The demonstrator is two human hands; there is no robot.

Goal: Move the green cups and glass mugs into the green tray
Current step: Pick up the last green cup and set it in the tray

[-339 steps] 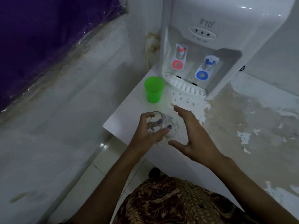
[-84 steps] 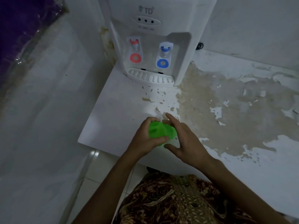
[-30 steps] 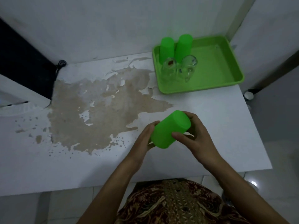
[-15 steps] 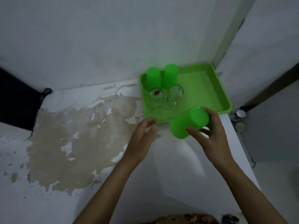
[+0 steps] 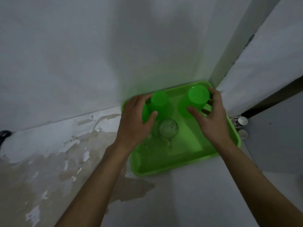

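Observation:
The green tray [image 5: 172, 166] sits in the corner against the wall. My right hand [image 5: 211, 117] grips an upside-down green cup [image 5: 196, 99] over the tray's far right part. My left hand [image 5: 132, 122] wraps around two upturned green cups [image 5: 159, 102] at the tray's far left; one of them is mostly hidden behind my fingers. A glass mug [image 5: 168, 128] stands in the tray between my hands. A second glass mug is hidden under my left hand.
The white tabletop [image 5: 188, 194] has a large brown patch of peeled paint [image 5: 57, 161] on the left. White walls close in behind and right of the tray. Two small white round things [image 5: 242, 121] lie past the table's right edge.
My right hand has carried the green cup from the tray's front edge to its far right part and turned it bottom up. My left hand has moved onto the cups at the far left.

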